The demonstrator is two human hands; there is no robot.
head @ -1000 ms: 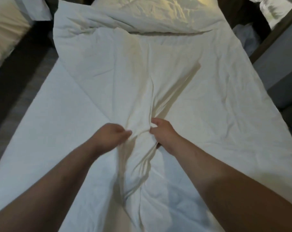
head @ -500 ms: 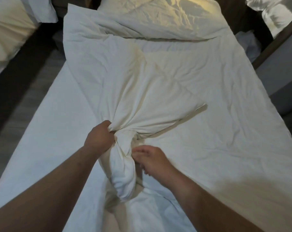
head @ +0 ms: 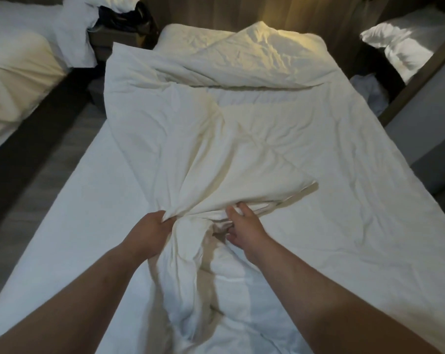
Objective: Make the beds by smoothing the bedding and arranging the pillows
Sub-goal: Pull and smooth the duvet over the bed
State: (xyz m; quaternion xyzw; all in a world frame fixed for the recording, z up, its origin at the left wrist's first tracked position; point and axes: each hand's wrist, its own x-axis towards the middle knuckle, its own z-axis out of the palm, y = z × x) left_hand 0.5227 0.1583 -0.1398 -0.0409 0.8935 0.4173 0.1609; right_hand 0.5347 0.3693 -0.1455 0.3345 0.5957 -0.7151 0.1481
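1. A bed point(head: 63, 226) fills the frame's centre, its sheet bare at lower left.
2. A rumpled duvet point(head: 267, 149) lies across its middle and right.
3. A pillow point(head: 242, 54) sits at upper centre.
4. The left hand point(head: 150, 228) grips a bunched duvet fold; the right hand point(head: 244, 226) curls round its folded edge.

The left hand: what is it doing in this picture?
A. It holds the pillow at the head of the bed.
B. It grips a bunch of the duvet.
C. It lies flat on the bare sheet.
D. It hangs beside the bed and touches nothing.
B: the left hand has its fingers curled round gathered cloth of the duvet, far from the pillow.
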